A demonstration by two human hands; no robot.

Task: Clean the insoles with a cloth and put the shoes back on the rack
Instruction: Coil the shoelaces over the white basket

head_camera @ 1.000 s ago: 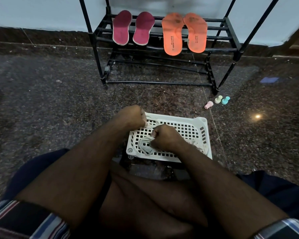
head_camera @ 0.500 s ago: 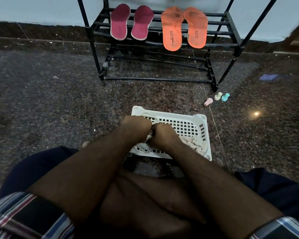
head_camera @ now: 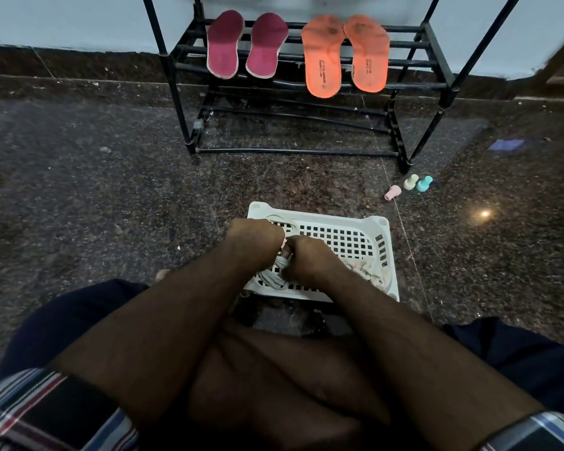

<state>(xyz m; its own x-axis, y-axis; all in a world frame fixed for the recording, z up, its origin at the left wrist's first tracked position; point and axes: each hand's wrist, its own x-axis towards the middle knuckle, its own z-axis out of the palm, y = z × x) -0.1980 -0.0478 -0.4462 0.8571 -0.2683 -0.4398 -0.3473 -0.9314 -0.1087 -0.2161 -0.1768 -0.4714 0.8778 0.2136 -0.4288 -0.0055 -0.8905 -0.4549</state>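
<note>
Two hands meet low in the middle, over a white plastic basket [head_camera: 349, 237] that sits on the dark speckled floor [head_camera: 79, 190]. The left hand [head_camera: 253, 240] is curled into a fist at the basket's near left part, and the right hand [head_camera: 308, 260] is curled just beside it, the two almost touching; between them both grip a bunch of pale grey laces or cord [head_camera: 280, 263], whose loops trail down onto the basket's lattice. A crumpled pale cloth [head_camera: 370, 271] lies in the basket's near right corner, just beyond the right wrist. Farther back stands a black metal rack [head_camera: 183, 92] against the wall. On its upper bars, toward the left, lie two magenta insoles [head_camera: 223, 43] side by side, and to their right two orange insoles [head_camera: 323, 56], all face up. On the floor near the rack's right foot lie three small pastel caps [head_camera: 409, 182].
</note>
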